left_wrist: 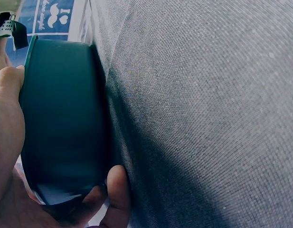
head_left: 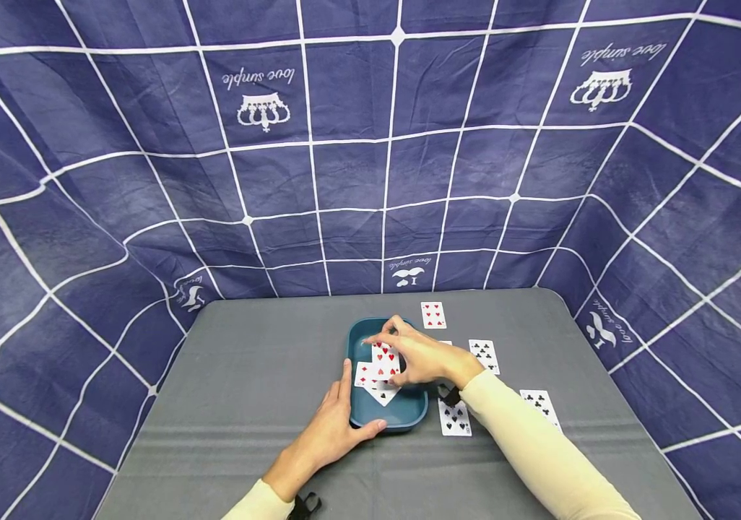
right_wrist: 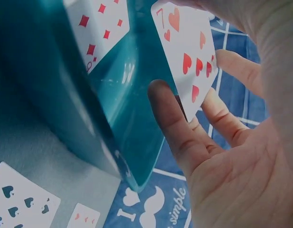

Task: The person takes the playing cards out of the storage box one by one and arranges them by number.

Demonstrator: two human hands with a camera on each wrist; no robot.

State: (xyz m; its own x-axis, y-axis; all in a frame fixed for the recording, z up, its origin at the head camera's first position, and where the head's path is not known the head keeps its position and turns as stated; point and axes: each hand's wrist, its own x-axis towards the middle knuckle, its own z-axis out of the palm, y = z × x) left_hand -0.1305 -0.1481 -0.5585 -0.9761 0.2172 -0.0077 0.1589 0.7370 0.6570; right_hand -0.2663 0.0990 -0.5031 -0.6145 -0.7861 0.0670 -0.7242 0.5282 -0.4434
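My right hand is over a blue-green tray and pinches a seven of hearts playing card by its edges, between thumb and fingers. Inside the tray, a diamonds card overlaps a black-suited card, both partly covered by the held card in the head view. At the tray's near left corner, my left hand holds the outer walls, fingers along the left side and thumb along the near side. The left wrist view shows the tray's outer wall close up.
Right of the tray lie a hearts card, a clubs card, another clubs card and a spades card. One more card is mostly hidden behind my right hand. A blue checked cloth hangs behind the grey table.
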